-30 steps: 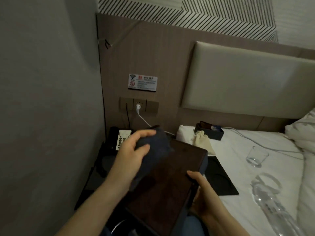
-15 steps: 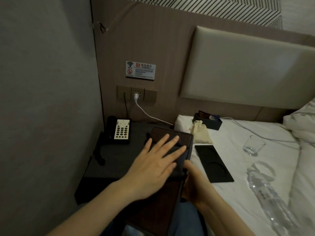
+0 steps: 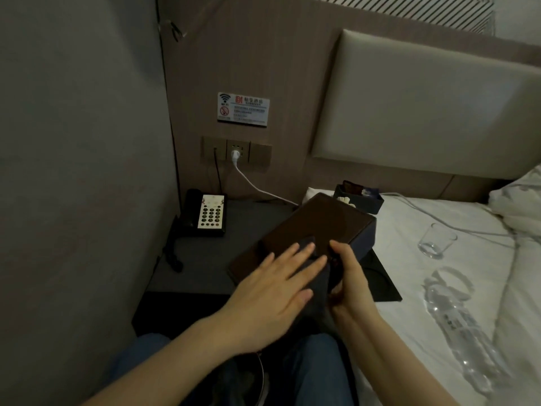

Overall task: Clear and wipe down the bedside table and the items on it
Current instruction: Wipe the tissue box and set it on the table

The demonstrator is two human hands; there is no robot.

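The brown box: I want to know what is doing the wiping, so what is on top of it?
On the brown box lies a dark cloth, pressed flat by the left hand. The right hand grips the box's near edge. The lid under the palm and cloth is hidden.

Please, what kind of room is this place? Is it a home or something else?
Most likely a hotel guest room. A printed Wi-Fi and no-smoking sign is fixed to the wall panel, a corded desk telephone stands on the bedside table, and the bed has a padded headboard with white linen.
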